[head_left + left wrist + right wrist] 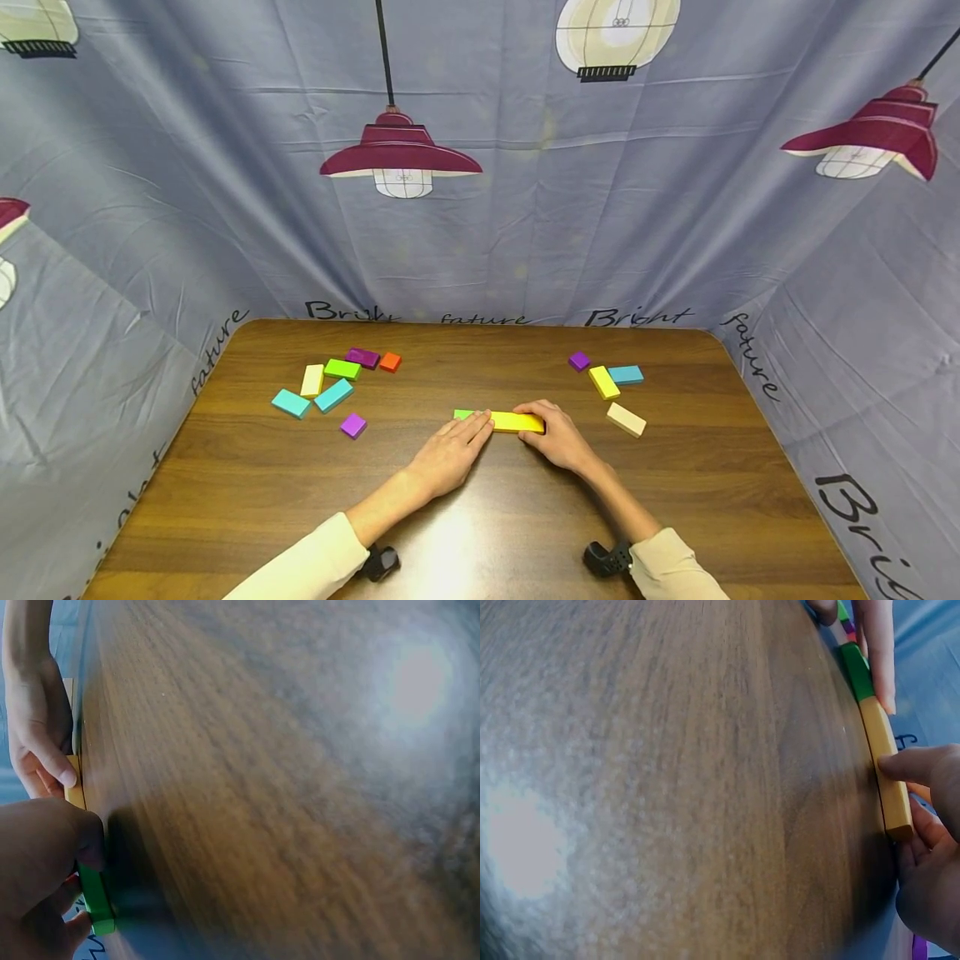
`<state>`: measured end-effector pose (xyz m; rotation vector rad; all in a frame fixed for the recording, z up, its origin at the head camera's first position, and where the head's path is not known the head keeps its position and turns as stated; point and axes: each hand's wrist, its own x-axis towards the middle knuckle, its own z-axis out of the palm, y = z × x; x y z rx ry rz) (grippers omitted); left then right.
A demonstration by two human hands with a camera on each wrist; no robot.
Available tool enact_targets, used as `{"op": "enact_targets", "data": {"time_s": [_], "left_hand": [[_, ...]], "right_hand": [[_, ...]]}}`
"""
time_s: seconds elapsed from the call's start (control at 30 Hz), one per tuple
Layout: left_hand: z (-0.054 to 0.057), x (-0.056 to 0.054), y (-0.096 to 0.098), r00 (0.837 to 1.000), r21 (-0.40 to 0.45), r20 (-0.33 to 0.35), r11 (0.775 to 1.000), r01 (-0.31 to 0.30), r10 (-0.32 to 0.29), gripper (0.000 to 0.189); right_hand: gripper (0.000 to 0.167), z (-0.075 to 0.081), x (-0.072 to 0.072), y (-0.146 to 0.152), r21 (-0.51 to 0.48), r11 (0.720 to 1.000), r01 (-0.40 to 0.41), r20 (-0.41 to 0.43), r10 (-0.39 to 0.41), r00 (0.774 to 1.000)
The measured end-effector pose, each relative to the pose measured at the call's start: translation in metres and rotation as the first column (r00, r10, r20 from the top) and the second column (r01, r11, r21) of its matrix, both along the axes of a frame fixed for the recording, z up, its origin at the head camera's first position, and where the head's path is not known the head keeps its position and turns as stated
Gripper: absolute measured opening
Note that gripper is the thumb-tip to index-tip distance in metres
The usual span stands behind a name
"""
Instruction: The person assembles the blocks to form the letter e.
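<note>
In the head view, a green block (461, 414) and a yellow block (513, 422) lie end to end in a row at mid-table. My left hand (452, 454) reaches over the green block, covering most of it, with a fingertip at the joint. Its thumb and fingers lie on opposite sides of the green block (96, 904) in the left wrist view. My right hand (561, 437) pinches the yellow block near its right end. The right wrist view shows its thumb against the near long side of the yellow block (885, 791), other fingers beyond.
Left on the wooden table (300, 500) lie several blocks, including a cream block (312, 381), a blue block (291, 403) and a purple block (354, 426). At right are a second yellow block (604, 382), another blue block (626, 375) and another cream block (626, 420). Curtains enclose the table.
</note>
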<state>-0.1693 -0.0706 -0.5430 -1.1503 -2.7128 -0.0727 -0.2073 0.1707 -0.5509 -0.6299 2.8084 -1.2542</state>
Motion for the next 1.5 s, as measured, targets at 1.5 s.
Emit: {"op": "enact_targets", "data": {"time_s": [1.5], "left_hand": [[0.009,0.000,0.002,0.995,-0.031,0.097,0.999,-0.029,0.032,0.052]], "right_hand": [[0.036,0.017,0.015,0.141,0.105,0.944,0.314,-0.010,-0.315,0.949]]}}
